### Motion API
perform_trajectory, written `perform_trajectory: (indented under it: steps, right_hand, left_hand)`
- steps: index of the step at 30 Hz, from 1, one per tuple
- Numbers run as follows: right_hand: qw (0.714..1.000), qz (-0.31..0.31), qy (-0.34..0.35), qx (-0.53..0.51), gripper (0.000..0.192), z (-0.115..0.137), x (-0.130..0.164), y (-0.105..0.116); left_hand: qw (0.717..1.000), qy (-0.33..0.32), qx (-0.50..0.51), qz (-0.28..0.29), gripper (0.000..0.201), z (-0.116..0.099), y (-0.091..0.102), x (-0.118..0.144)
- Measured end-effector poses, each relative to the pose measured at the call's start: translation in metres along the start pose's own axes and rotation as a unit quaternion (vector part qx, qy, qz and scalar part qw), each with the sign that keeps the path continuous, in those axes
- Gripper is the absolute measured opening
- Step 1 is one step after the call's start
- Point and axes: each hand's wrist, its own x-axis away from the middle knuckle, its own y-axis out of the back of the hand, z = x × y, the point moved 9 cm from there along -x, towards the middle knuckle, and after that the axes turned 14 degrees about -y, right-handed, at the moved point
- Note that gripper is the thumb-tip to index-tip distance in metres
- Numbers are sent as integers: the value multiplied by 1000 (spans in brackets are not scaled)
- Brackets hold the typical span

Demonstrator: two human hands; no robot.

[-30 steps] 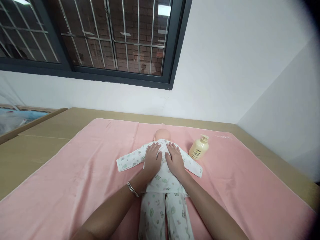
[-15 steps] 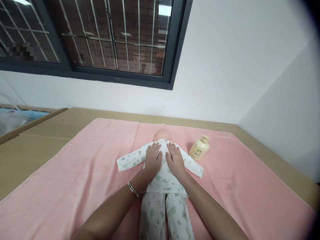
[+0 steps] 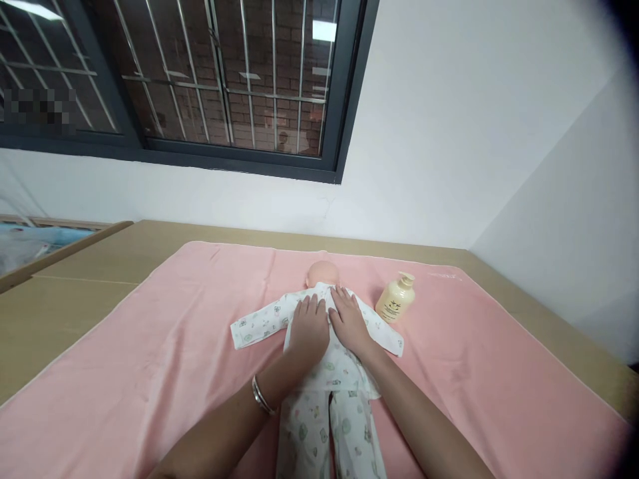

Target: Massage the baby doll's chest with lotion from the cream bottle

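A baby doll (image 3: pixel 323 273) lies stretched out with its head toward the wall, its bald head showing beyond the collar and no face visible. It wears a white printed top (image 3: pixel 327 372) and matching trousers (image 3: pixel 304 432), with both sleeves spread sideways. My left hand (image 3: pixel 309 329) rests on the left side of the doll's upper body, fingers extended. On the right side, near the shoulder, my right hand (image 3: pixel 351 321) lies flat with its fingers stretched out. Neither hand grips anything. A silver bracelet (image 3: pixel 262 395) circles my left wrist.
Beside the doll's right-hand sleeve stands a pale yellow pump bottle (image 3: pixel 396 298). A pink cloth (image 3: pixel 190 319) with some wrinkles covers much of the wooden surface (image 3: pixel 90 293). Behind are a white wall (image 3: pixel 419 133) and a dark-framed barred window (image 3: pixel 224 86). Bluish plastic (image 3: pixel 44 238) shows at far left.
My left hand has shifted slightly down and inward on the doll's back, its fingers closer together. My right hand stays near the shoulder. The view has tilted slightly.
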Motion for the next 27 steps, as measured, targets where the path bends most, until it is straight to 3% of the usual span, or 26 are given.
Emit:
perform_trajectory:
  steps: [5,11,15,18,23,27]
  right_hand:
    - [999,-15,-2,50,53,9,5,3]
    - [993,-57,4,102,51,32,37,1]
    - [994,-59,31,90,50,42,48,-2]
    - [997,-38,29,56,51,30,31,0]
    - [1000,-10,8,4,54,-4,-5,7]
    - [999,-27,-2,28,51,-4,-3,5]
  left_hand:
    - [1000,-7,9,24,44,-6,-3,4]
    - [993,58,105,12,49,40,-14,-3]
    - [988,66,140,-9,48,56,-19,-4]
    - [988,66,135,-14,48,52,-18,-3]
    - [994,31,103,9,56,21,-11,1]
    - [995,24,101,-1,54,14,-5,1]
